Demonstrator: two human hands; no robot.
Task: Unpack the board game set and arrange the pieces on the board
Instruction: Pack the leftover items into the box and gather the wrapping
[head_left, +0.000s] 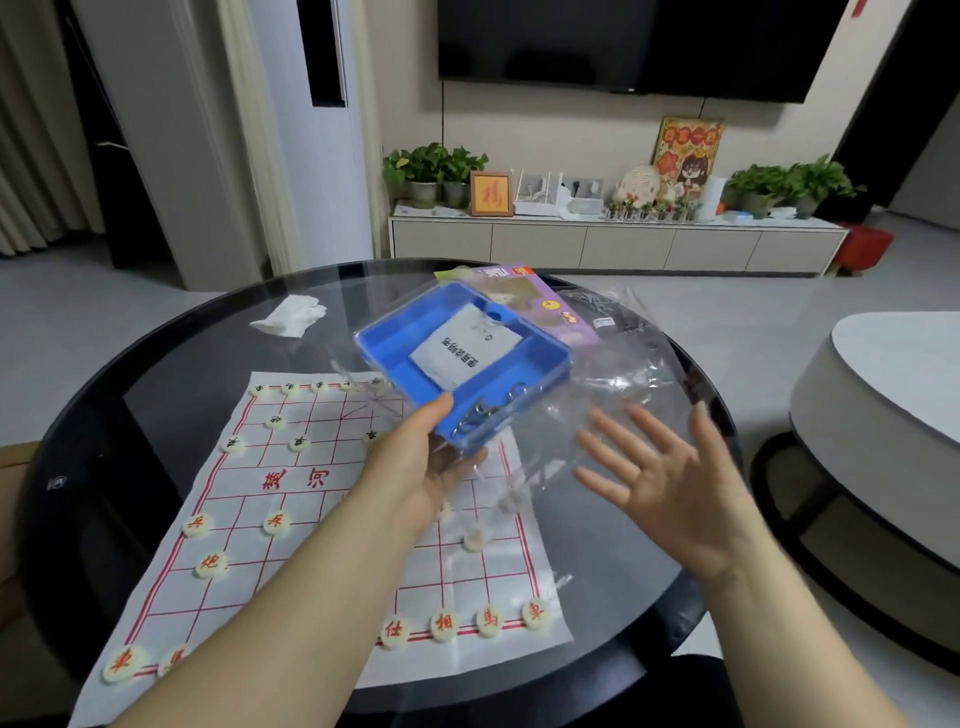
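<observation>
Both forearms stretched up from the bottom edge over the cloth board. On the left hand the thumb lay curled over the near corner of a blue tray, the fingers hidden beneath it, holding it tilted above the board's far right part. A paper slip and metal rings lay inside. On the right hand the fingers were straight and spread wide, palm turned leftwards, gripping nothing; whether they touched the clear plastic around the tray could not be told. Round white pieces stood on the board's lines, on a glass table.
</observation>
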